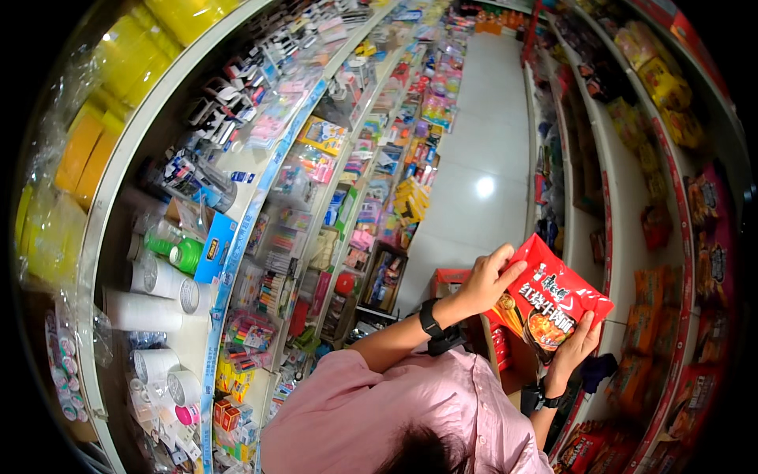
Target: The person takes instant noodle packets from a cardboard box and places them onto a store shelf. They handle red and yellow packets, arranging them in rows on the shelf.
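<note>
Both hands hold up a red packet of instant noodles (548, 296), its printed front with a bowl of noodles facing the camera. My left hand (490, 278) grips the packet's upper left side, thumb lying over the front. At the lower right corner, my right hand (577, 342) pinches the packet between thumb and fingers. Beneath the packet, partly hidden by it and by my arms, stands an open cardboard box (515, 379) with more red packets (501, 346) inside.
Shelves of stationery, tape rolls (159, 278) and small goods line the left. On the right, shelves hold orange packets (642, 329) and red packets (583, 450). A tiled aisle (474, 148) runs ahead between them. A dark crate (384, 277) sits low beside the left shelf.
</note>
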A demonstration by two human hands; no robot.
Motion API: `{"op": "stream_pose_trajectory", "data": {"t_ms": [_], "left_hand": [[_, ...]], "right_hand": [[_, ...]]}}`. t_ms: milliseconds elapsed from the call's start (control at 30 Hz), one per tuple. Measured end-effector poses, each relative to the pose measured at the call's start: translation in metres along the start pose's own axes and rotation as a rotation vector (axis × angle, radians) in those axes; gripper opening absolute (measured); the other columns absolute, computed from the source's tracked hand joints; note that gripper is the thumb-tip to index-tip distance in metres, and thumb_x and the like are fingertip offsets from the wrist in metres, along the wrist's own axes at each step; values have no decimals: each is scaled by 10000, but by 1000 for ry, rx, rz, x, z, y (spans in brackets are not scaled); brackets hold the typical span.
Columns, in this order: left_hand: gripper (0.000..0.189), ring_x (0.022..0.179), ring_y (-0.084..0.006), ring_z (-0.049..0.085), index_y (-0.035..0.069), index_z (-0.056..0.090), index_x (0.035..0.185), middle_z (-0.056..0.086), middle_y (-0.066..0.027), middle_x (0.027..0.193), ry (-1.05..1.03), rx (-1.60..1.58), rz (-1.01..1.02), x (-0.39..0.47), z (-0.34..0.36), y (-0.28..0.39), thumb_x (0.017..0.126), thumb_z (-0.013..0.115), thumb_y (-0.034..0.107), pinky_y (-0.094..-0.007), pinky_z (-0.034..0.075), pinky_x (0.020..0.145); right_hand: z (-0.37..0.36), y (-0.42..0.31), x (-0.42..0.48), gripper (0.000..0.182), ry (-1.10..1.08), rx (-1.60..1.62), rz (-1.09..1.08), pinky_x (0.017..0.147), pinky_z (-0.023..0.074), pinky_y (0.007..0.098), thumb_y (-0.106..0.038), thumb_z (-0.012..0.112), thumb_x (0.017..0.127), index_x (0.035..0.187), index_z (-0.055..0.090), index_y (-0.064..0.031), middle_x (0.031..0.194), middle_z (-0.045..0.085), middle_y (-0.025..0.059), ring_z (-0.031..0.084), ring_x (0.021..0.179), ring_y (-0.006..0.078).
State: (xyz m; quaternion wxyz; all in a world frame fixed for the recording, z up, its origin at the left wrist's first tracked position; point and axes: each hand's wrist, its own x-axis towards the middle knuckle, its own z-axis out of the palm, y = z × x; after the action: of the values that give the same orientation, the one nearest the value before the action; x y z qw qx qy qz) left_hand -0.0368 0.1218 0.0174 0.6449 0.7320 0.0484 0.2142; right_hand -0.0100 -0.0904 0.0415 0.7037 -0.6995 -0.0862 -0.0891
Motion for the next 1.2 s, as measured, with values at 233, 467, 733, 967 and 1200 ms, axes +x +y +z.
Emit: {"op": "stream_pose_trajectory", "data": {"t_ms": [233, 467, 733, 967, 1200], "left_hand": [[196, 703, -4, 389, 47, 459, 881, 453, 69, 766, -142, -211, -95, 14, 4, -21, 996, 548, 179, -206, 363, 584], [364, 890, -86, 576, -20, 574, 1162, 646, -28, 1029, -560, -433, -340, 39, 10, -48, 963, 602, 283, -270, 488, 810], [330, 925, -139, 630, -30, 597, 1112, 670, -79, 1043, -947, -529, -438, 79, 41, -56, 836, 718, 104, -302, 500, 848], [280, 910, -121, 626, -42, 620, 1099, 679, -71, 1036, -1146, -414, -404, 86, 74, -53, 849, 703, 55, -290, 510, 822], [264, 916, -107, 623, -60, 656, 1045, 687, -79, 1037, -1244, -200, -357, 79, 83, -74, 813, 731, 40, -272, 502, 822]], "right_hand": [[-8, 11, -9, 266, 15, 104, 104, 756, 484, 231, -218, 470, 1026, 1099, 567, 19, 1001, 654, 51, 599, 853, 68], [-2, -8, -9, 230, 175, -200, 175, 688, 449, 269, -202, 544, 989, 970, 602, 19, 864, 627, 4, 534, 774, 75], [-8, 3, -21, 288, 285, -47, 128, 818, 467, 263, -230, 527, 1003, 1115, 577, 30, 995, 637, 26, 549, 919, 70], [-17, 15, -45, 298, 469, -89, 165, 808, 481, 260, -246, 557, 989, 1116, 589, 22, 1018, 652, 27, 567, 902, 66], [-56, 45, -66, 228, 391, 54, 389, 833, 479, 260, -107, 632, 926, 1133, 573, -31, 1079, 623, 26, 582, 968, 90]]}}
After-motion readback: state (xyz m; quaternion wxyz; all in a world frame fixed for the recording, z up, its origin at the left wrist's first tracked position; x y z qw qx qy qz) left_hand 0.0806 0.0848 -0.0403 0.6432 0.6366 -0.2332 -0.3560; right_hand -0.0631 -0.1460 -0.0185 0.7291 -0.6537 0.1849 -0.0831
